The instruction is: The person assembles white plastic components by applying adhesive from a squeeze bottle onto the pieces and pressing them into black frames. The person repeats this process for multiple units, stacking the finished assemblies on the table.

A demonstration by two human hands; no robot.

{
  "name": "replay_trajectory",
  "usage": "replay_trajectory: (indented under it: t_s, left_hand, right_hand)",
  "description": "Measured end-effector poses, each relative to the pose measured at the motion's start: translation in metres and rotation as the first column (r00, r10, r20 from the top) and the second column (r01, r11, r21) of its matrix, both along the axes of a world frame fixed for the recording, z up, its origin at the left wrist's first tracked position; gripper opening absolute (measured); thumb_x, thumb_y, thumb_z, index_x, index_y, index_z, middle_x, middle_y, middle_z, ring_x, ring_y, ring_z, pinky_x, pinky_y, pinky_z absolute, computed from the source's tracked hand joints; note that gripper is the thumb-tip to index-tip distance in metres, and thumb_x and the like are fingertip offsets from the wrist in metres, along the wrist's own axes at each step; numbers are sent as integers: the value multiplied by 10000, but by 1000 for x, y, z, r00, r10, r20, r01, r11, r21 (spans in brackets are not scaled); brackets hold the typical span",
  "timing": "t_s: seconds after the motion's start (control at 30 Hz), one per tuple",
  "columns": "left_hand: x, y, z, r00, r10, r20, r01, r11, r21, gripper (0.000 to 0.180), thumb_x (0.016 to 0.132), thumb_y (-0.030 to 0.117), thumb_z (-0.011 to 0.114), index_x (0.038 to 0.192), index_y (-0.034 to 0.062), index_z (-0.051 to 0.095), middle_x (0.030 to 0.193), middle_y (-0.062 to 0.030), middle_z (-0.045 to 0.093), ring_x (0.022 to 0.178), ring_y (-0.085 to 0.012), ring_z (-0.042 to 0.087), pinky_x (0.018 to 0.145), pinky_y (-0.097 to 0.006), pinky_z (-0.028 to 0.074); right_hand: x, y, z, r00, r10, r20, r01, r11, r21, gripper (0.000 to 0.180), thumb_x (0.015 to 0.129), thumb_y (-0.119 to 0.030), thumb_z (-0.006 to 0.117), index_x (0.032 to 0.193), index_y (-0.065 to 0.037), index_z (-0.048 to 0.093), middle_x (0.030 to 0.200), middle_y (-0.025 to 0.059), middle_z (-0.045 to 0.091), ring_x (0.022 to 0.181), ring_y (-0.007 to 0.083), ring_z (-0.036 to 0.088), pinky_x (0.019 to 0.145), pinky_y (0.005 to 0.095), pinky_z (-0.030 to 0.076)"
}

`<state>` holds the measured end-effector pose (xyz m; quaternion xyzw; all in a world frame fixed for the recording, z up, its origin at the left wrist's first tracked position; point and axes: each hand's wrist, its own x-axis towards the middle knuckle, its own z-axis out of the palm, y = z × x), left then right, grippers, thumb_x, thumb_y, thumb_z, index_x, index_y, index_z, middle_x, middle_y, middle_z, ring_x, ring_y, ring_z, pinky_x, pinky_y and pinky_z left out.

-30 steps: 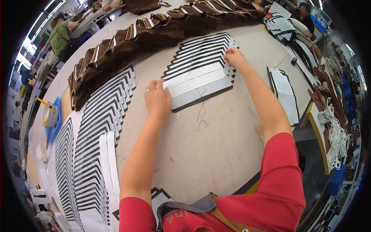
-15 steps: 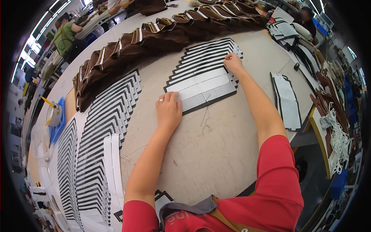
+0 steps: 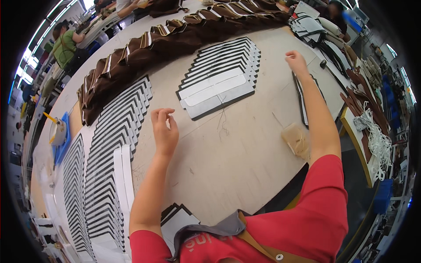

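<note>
My left hand (image 3: 164,133) is raised above the table, fingers bent and apart, holding nothing. It lies between a long fanned row of black-edged white panels (image 3: 116,136) and a second fanned stack (image 3: 226,61) in the middle. Across the front of the middle stack lies a white strip (image 3: 213,89), with loose dark threads (image 3: 222,117) trailing from its near edge. My right hand (image 3: 298,63) is over the table to the right of that stack, not touching it. Its fingers are curled together; whatever they may hold is too small to make out.
Gathered brown fabric (image 3: 166,46) runs along the far side. A yellowish block (image 3: 296,139) with a thin tool beside it lies near my right forearm. At left, a pot (image 3: 58,133) stands on a blue tray (image 3: 66,144). White cord (image 3: 372,140) hangs at right; co-workers sit beyond.
My left hand has lifted off the middle stack and drawn back left. My right hand has left the stack's right edge and moved right. The yellowish block has come into sight.
</note>
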<state>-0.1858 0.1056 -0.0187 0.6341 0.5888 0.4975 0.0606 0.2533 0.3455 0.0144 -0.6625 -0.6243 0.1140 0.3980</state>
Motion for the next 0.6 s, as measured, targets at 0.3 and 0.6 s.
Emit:
replay_trajectory:
  t_s: [0.3,0.6]
  left_hand:
    - [-4,-149,28,969,-220,113,242,940,-240,274,775,-137,534,908,55,677,894,-76,596,808,-206,580,683,-266,456]
    - [-47,-247,30,972,166,168,-47,833,-551,236,800,-75,496,946,20,656,910,-106,599,857,-221,574,745,-304,468]
  right_hand:
    - [77,-123,38,972,117,-203,-153,972,-175,237,858,-150,577,1069,-43,589,848,15,588,698,70,515,648,194,433]
    - [-6,-184,59,922,381,-75,-388,910,-147,250,928,-167,518,1112,-7,574,841,24,576,749,69,524,670,196,430]
